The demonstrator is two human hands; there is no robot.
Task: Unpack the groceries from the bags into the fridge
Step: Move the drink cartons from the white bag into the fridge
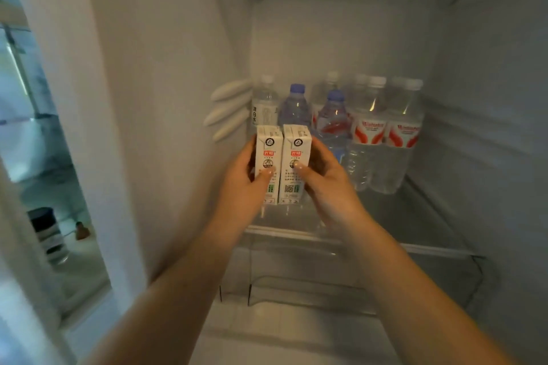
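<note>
Left hand (pixel 240 178) grips one carton (pixel 268 164); right hand (pixel 323 178) grips the other carton (pixel 295 163), both upright, touching, just in front of the bottles (pixel 370 130). Lower both squarely onto the shelf (pixel 415 234); avoid nudging bottles.

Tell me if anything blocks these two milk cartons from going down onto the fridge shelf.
Nothing visible does. The glass shelf below the milk cartons is bare; the water bottles stand behind and to the right.
</note>
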